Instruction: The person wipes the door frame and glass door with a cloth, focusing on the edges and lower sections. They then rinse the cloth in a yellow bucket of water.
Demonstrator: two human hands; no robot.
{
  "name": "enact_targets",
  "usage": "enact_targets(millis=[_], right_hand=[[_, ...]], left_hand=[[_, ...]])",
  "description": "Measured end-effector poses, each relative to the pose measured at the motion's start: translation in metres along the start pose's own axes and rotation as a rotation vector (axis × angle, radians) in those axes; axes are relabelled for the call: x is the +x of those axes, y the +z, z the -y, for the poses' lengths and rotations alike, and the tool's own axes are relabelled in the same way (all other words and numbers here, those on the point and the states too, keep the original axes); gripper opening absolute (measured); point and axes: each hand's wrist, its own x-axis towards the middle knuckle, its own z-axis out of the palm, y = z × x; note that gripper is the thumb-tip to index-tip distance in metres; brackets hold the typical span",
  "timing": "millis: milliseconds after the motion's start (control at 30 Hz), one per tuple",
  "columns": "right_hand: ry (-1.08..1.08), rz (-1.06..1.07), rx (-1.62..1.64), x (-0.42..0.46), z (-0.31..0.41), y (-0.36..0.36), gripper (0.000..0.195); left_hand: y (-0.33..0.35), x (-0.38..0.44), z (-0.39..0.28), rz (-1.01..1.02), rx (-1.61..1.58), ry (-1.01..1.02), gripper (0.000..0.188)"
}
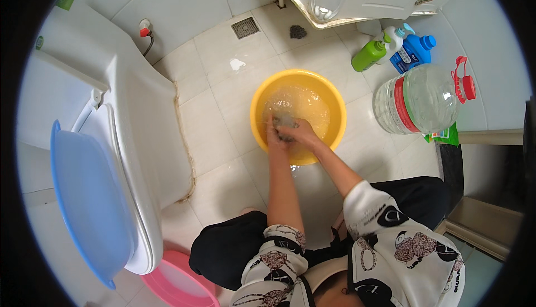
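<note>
A round yellow plastic basin [341, 116] with rippling water [312, 101] stands on the floor before me. Both my hands are inside it, over its near part. A wet, dark grey cloth [287, 119] is bunched between them, blurred by motion and splashing. My left hand [275, 134] grips it from the left, fingers pointing away from me. From the right, my right hand [302, 133] closes on the same cloth, its fingers curled towards the left hand. The cloth's lower part is hidden by my fingers and the water.
On the left, a blue basin [94, 206] leans on the white toilet [146, 139]. A pink basin [180, 282] sits below it. Pump bottles [368, 55], a blue bottle [412, 53] and a large water jug [418, 97] stand right. Beyond are a floor drain [245, 28] and a dark scouring pad [298, 32].
</note>
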Motion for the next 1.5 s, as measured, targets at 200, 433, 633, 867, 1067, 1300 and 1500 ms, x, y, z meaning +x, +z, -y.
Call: enact_targets(millis=[200, 433, 633, 867, 1067, 1300, 1500], right_hand=[[-0.373, -0.204, -0.814, -0.03, 0.047, 0.044, 0.04], [-0.336, -0.559, -1.086, 0.063, 0.018, -0.046, 0.046], [0.004, -0.386, -0.897, 0.063, -0.01, -0.033, 0.062], [-0.286, -0.111, -0.529, -0.017, 0.012, 0.013, 0.058], [-0.233, -0.251, -0.808, -0.016, 0.06, 0.038, 0.049], [-0.282, -0.582, -0.865, 0.074, -0.003, -0.079, 0.055], [0.202, -0.165, -0.374, 0.05, -0.031, -0.023, 0.057]], left_hand=[[-0.079, 0.074, -0.006, 0.885, -0.156, 0.051, 0.03], [-0.014, 0.047, 0.014, 0.086, 0.181, 0.34, 0.036], [-0.041, 0.053, 0.014, -0.292, 0.611, 0.546, 0.041], [-0.038, 0.051, -0.009, 0.294, 0.083, 0.009, 0.042], [-0.078, 0.11, 0.002, 0.404, 0.283, 0.191, 0.041], [0.005, 0.011, 0.008, -0.129, 0.272, 0.423, 0.043], [-0.028, 0.043, 0.012, 0.073, 0.061, 0.136, 0.041]])
